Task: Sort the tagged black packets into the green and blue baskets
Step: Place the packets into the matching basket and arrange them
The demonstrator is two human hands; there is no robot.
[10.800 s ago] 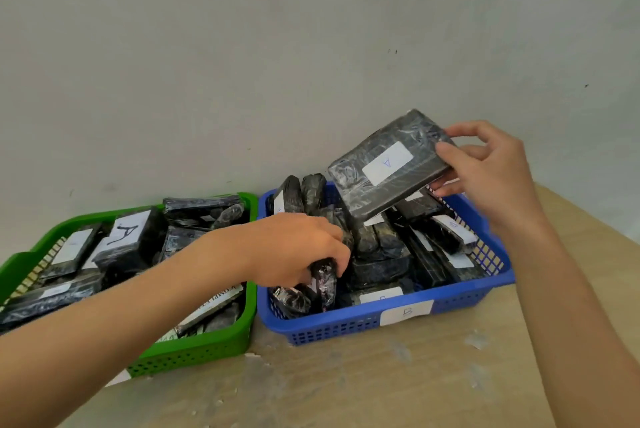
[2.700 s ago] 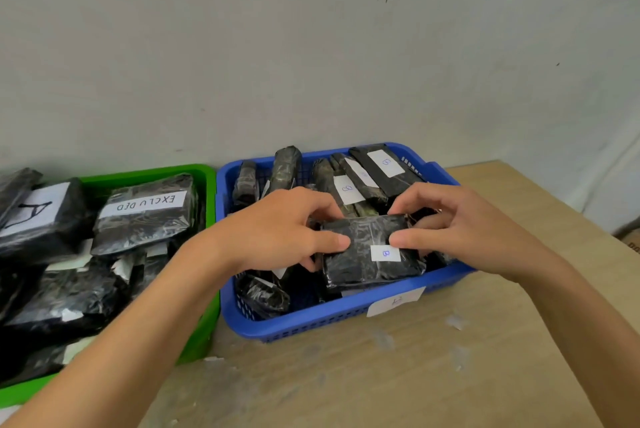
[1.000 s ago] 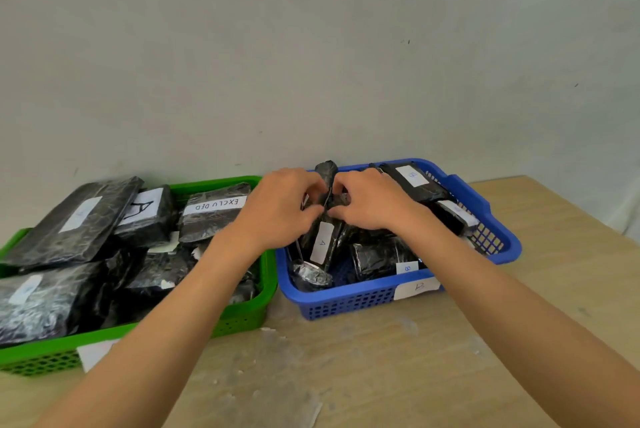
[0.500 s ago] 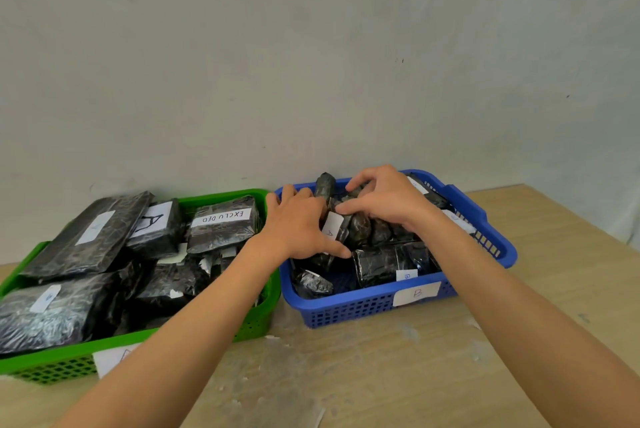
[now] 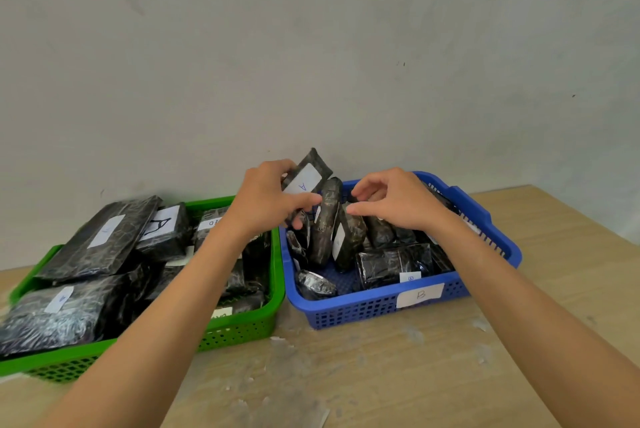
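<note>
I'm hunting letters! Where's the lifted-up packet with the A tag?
Head view, centre: the left hand holds the A-tagged packet above the blue basket's back-left corner, right of the green basket.

I work at a pale wooden bench (image 5: 540, 254), its top light brown and finely grained, reaching off to my right. Toward the bench's near edge the surface is scuffed with a greyish worn patch (image 5: 277, 403) and dotted with small white flecks (image 5: 414, 335), some like peeled scraps. Behind the bench's far edge rises a plain off-white wall (image 5: 311, 63), faintly smudged, with a few tiny dark specks (image 5: 400, 64) high above the bench's right half.
</note>
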